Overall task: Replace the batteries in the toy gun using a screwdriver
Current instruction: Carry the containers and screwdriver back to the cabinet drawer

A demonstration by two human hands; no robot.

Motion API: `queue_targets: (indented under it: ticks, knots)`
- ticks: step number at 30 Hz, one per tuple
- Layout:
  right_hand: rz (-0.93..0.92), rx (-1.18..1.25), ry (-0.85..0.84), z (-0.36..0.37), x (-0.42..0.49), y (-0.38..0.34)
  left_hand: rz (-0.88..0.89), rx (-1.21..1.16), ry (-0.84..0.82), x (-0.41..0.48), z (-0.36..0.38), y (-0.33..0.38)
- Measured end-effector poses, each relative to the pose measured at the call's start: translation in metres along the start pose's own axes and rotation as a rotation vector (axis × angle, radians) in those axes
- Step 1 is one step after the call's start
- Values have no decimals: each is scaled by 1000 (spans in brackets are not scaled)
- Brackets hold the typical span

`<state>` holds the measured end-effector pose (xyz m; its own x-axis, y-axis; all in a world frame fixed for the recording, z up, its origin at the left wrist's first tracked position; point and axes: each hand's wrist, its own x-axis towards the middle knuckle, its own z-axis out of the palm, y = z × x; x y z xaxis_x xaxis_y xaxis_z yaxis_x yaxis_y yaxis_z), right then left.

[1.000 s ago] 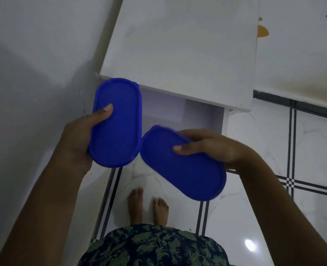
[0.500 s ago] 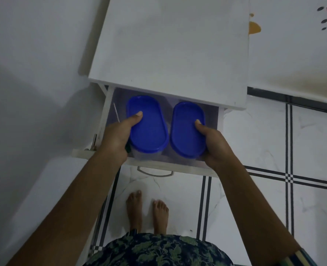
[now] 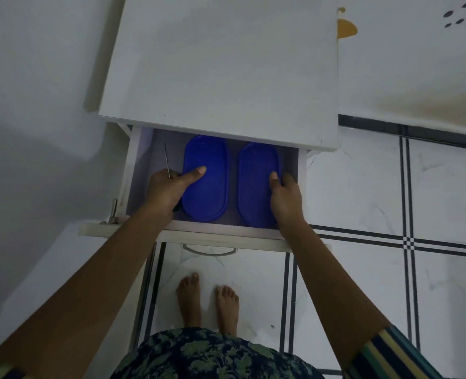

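Two oval containers with blue lids lie side by side in the open drawer (image 3: 302,170) of a white table. My left hand (image 3: 166,191) grips the left container (image 3: 205,179), thumb on its lid. A thin metal screwdriver shaft (image 3: 166,157) sticks up out of that same hand. My right hand (image 3: 285,198) grips the right container (image 3: 255,181), thumb on the lid and fingers round its right side. No toy gun or batteries are in view.
The white tabletop (image 3: 221,64) overhangs the back of the drawer. The drawer front with its metal handle (image 3: 209,250) juts toward me. A wall stands on the left. My bare feet (image 3: 207,299) are on the tiled floor below.
Both hands carried the blue containers from in front of the table down into the drawer. They now sit side by side on its floor, still held.
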<state>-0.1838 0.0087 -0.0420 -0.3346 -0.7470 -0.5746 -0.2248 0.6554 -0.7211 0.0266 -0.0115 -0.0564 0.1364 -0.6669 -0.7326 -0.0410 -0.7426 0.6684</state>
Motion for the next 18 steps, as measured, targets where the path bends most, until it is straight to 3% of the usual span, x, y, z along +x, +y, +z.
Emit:
queue_targets:
  ticks: [3,7,12,18]
  knots:
    - [-60,-106,65,0,1,0,-13,78,44,9,2,-4]
    - [-167,-305,112,-2,-4,-4,-26,369,317,24,0,-11]
    - [-256,-491,159,3,-31,10,-75,595,325,39,-1,-27]
    - [-378,-863,258,15,-64,39,-78,631,323,40,-2,-30]
